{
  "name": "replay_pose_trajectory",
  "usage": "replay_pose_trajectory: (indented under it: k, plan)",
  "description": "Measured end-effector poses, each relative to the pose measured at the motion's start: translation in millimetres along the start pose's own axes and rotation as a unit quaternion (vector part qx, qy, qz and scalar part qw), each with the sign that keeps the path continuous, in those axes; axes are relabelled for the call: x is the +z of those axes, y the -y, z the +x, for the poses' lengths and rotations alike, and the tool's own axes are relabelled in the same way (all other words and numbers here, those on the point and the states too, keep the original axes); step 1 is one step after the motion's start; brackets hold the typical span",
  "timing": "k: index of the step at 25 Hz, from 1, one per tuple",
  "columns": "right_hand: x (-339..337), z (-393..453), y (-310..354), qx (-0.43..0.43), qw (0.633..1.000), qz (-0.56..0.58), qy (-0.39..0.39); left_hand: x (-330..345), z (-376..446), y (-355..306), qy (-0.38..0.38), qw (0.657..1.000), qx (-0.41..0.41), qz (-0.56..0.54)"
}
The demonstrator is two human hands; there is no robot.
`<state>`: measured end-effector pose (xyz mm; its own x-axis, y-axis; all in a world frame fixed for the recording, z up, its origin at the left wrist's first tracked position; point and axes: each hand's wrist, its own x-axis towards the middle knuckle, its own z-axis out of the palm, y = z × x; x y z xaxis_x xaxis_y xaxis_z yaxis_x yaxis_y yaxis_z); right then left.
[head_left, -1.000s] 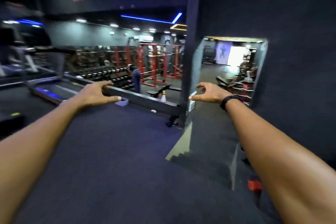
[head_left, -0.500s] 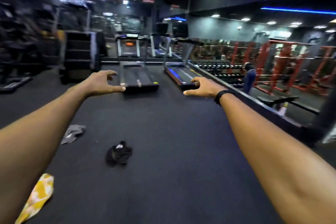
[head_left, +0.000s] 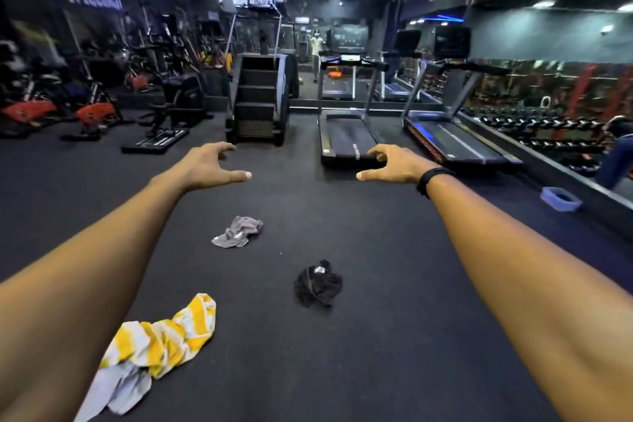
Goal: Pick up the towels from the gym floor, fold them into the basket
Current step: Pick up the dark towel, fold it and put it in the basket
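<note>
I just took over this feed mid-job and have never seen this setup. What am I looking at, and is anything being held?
There is no machine: a person wears one camera on the head, looking forward and down across a gym floor. The two bare arms are theirs. The left hand and right hand reach forward with loosely bent fingers, holding nothing. Three crumpled towels lie on the floor: a grey towel, a black towel and a yellow-and-white towel. A small blue basket stands at the right, by the mirror.

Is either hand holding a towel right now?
No, the left hand and right hand are both empty, above the floor.
</note>
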<state>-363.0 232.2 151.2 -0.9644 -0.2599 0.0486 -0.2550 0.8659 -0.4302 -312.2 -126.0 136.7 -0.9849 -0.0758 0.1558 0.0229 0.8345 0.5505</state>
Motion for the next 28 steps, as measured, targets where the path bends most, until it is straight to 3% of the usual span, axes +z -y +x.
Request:
replay_pose_trajectory:
  k: [9,22,28]
  plan:
    - [10,121,-7,0.011,1.000,-0.003,0.000,18,119,40,0.015,1.000,0.000,0.000]
    - [-66,389,-94,-0.005,1.000,-0.003,-0.028,73,392,-8,-0.010,1.000,0.006,-0.026]
    - [-34,496,-124,0.005,1.000,0.002,0.023,118,491,11,0.010,0.999,0.002,-0.032]
